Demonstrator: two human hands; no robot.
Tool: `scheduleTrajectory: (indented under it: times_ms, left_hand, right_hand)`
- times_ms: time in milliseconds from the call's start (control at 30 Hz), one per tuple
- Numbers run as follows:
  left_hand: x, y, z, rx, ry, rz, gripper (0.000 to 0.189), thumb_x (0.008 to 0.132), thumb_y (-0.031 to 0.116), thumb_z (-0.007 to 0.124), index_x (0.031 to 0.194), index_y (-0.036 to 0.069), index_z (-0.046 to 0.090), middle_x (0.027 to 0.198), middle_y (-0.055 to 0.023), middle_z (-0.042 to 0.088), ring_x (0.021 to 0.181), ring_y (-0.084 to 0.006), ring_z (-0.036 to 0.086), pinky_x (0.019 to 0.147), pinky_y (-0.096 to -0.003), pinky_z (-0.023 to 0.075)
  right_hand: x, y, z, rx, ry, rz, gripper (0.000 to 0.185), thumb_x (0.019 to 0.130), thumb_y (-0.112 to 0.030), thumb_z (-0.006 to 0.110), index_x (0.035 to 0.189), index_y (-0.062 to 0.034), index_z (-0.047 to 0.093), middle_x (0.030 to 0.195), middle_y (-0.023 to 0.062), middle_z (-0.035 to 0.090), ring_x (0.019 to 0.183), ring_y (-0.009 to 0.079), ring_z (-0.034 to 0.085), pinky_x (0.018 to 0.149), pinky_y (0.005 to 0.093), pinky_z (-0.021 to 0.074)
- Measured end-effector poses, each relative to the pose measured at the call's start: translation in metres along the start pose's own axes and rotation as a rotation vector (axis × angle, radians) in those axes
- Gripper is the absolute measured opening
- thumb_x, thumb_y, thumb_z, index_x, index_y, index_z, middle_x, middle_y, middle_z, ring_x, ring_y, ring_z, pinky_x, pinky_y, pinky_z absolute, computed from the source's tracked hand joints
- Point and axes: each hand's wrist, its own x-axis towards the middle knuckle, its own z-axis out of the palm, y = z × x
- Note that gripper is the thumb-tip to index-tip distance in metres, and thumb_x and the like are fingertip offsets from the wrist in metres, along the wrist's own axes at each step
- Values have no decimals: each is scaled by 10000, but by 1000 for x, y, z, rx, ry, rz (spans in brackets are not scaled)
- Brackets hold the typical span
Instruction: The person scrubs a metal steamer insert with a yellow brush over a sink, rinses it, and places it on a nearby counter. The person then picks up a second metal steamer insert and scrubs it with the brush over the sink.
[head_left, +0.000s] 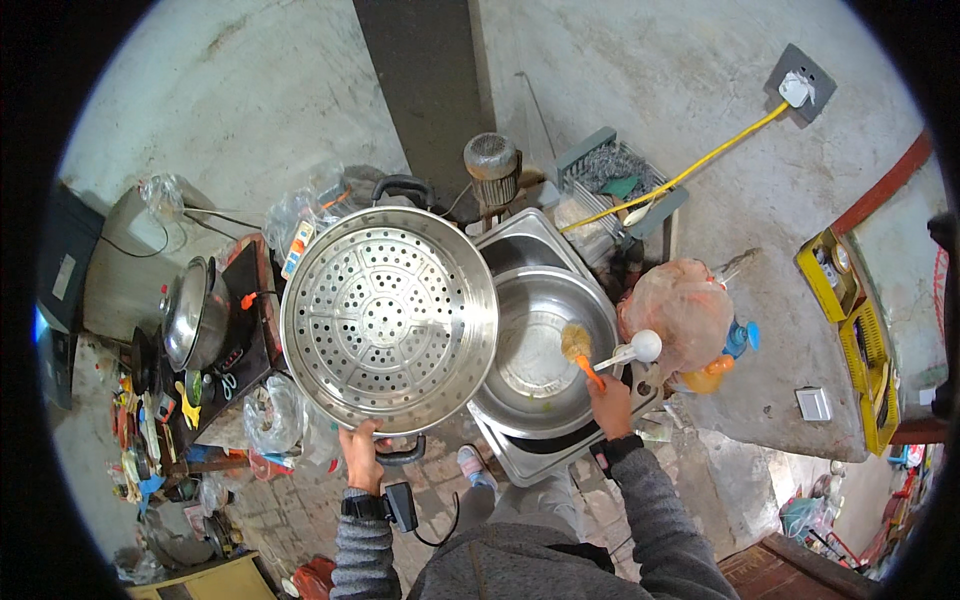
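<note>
My left hand (361, 456) grips the near rim of a large perforated steel steamer tier (390, 319), beside its lower black handle (401, 451). The tier's holed base faces me. My right hand (611, 406) holds the orange handle of a dish brush (577, 343) with tan bristles. Its head is above a round steel basin (517, 424), which sits in a steel sink (525, 474). A few green scraps lie on the basin's bottom. A white faucet with a round knob (646, 345) reaches over the basin's right rim, close to my right hand.
A lidded steel pot (193, 315) stands on the dark counter at left, near scissors (228, 384). A pinkish plastic bag (675, 311) lies right of the sink. Behind are a motor (492, 169) and a grey rack (615, 180). A yellow cable (697, 165) runs to the wall socket.
</note>
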Motion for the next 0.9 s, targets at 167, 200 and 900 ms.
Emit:
scheduleTrajectory:
  times_ms: [167,200,900]
  left_hand:
    - [-5,2,1,15,-23,70,466,767,75,606,1212,82,469,989,-48,606,758,-146,582,503,-278,483]
    - [-4,3,2,48,-19,57,511,772,67,600,1256,106,438,1018,-42,605,782,-149,583,518,-276,487]
    - [-15,3,27,96,-106,58,564,761,5,577,1283,92,383,1066,-94,575,786,-181,604,456,-262,496]
  right_hand:
    - [4,17,45,-136,162,-6,220,887,-242,590,882,-25,622,783,233,658,750,442,634,658,540,504]
    - [0,17,52,-241,117,-45,220,882,-236,594,865,-20,627,769,224,657,735,438,634,657,536,507]
    - [-46,-122,4,734,-112,-186,265,942,-151,598,1161,-10,645,700,-12,576,586,43,470,492,233,374]
